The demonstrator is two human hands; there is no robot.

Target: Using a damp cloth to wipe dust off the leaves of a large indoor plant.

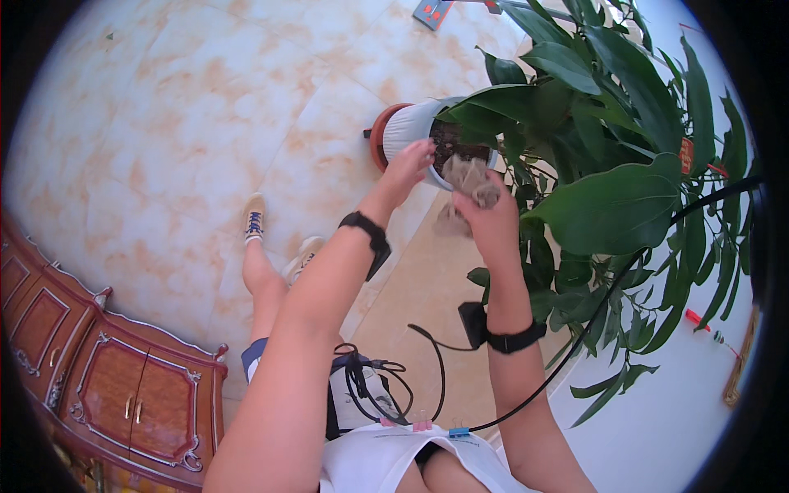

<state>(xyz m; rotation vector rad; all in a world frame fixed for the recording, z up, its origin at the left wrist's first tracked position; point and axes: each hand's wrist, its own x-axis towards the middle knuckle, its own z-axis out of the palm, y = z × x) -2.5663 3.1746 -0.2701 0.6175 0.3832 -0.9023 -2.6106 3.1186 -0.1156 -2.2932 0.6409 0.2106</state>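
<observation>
A pale, ribbed flowerpot [404, 123] holds dark soil [450, 141] and a tall plant with broad green leaves [612, 201]. At the pot's near rim is my left hand [404, 172], its fingers bent over the edge and slightly blurred. My right hand [493, 215] is closed round a crumpled grey-brown cloth [467, 177], which covers part of the rim and soil and hangs down below my fingers. Leaves overhang the pot's right side and hide much of the stem base.
The pot has a reddish-brown saucer [379, 138] at its base. A carved wooden cabinet [140, 403] stands at lower left on the marbled tile floor [197, 123]. Black cables [567, 349] run from my shirt past my right arm. A white wall [625, 435] is on the right.
</observation>
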